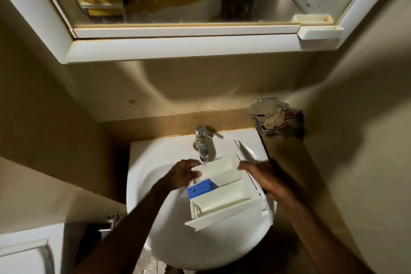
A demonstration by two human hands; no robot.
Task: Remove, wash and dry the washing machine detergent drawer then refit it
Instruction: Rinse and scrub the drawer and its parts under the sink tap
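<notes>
Two bare hands hold a white detergent drawer (224, 193) over a white sink (155, 218), under a running tap (202, 142). The washing step appears to be in hand: the drawer is out of the machine, and a thin stream of water falls from the spout into its far end.

The drawer sits tilted across the basin, front panel nearest the viewer, open compartments facing up. A blue insert (200, 189) sits in its left compartment.

The left hand (183, 174) curls over the drawer's far left corner, fingers bent around the edge beside the water stream and just above the blue insert. The right hand (258, 172) lies along the drawer's right side, gripping it there, thumb reaching onto the far right corner; its fingers are hidden behind the drawer wall.

A crumpled cloth (275, 118) rests on a ledge behind the sink to the right, well apart from the drawer.

The next move likely calls for turning the drawer so water reaches every compartment, keeping a firm grip since wet plastic may slip, then drying it, perhaps with that cloth.
</notes>
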